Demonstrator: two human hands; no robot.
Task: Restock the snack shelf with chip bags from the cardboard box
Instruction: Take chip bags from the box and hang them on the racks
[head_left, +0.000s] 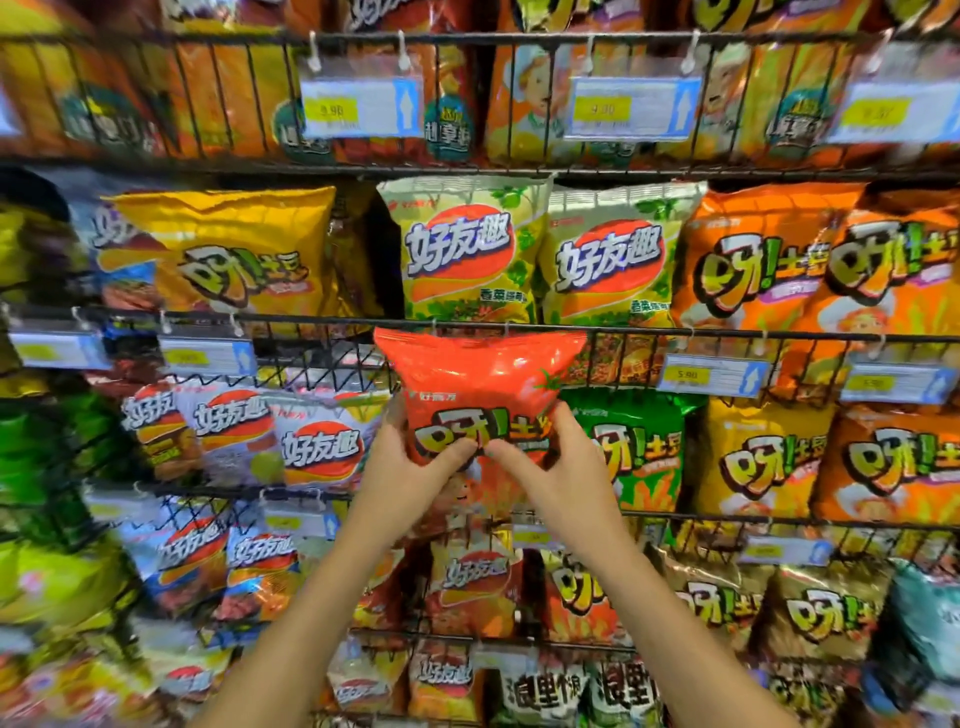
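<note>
A tall wire snack shelf (332, 171) fills the whole view, its black tiers packed with chip bags in orange, yellow, green, lilac and brown. Clear price tag holders with yellow labels hang along the front rails; one (709, 375) sits just right of centre on the middle rail. On the tier above that rail, two light green bags (467, 249) stand side by side, with a yellow bag (234, 249) to their left and orange bags (763, 260) to their right. Below the rail, a dark green bag (636, 447) stands at centre right, and lilac bags (317, 441) stand at centre left.

In front of the shelf, between those lilac and dark green bags, a red chip bag (483, 374) is held upright, its top edge reaching the middle rail. Both bare arms reach up from the bottom edge. The left hand (410, 462) grips the bag's lower left side, thumb pressed on the front. The right hand (545, 462) grips the lower right side in the same way, and the two thumbs nearly meet on the printed logo.
</note>
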